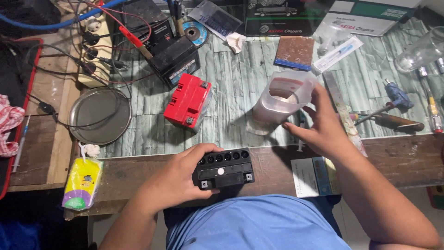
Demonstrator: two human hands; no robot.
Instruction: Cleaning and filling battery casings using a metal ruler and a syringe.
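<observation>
Holding a small black battery (224,168) with my left hand (178,178), fingers wrapped around its left end, I keep it on the wooden front edge of the workbench (138,171), close to my body. My right hand (323,125) is spread open, its fingertips touching a translucent plastic jug (282,98) that stands on the green tile-patterned surface (236,74). A red battery (187,101) lies behind, with a bigger black battery (173,58) and its cables beyond it. At the left sits a round metal plate (99,115); screwdrivers (393,115) lie at the right.
</observation>
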